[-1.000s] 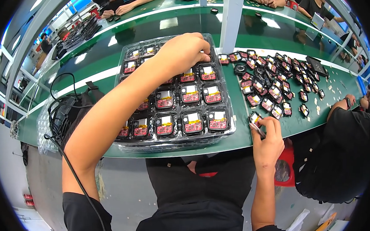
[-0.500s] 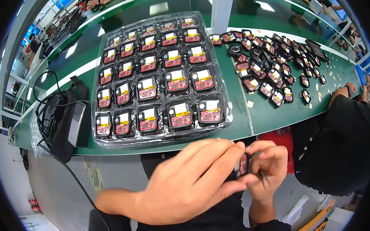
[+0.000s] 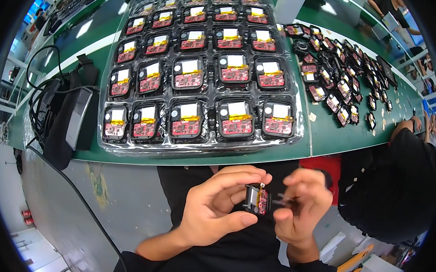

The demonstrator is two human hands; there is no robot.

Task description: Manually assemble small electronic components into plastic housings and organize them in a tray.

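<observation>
My left hand (image 3: 212, 204) grips a small black-cased device (image 3: 252, 199) with a red circuit board at its edge, fingers above and thumb below. The device is tilted on edge over my lap, short of the table. Close to its right side is my right hand (image 3: 303, 204), curled and smeared by motion. Something thin and dark blurs between the right fingers and the device; I cannot make out what it is. Beyond my hands, a clear plastic tray (image 3: 197, 152) holds rows of similar devices, red boards and white-and-yellow parts facing up.
Right of the tray, a pile of similar devices (image 3: 346, 88) lies loose on the green table (image 3: 321, 139). A black bag with cables (image 3: 63, 123) stands at the left, one cable hanging down. A person in black (image 3: 392, 189) sits close on the right.
My hands have drawn apart, exposing the device in my left hand. The left hand has turned, opening its palm to view. The tray appears nearer and larger as the view shifts.
</observation>
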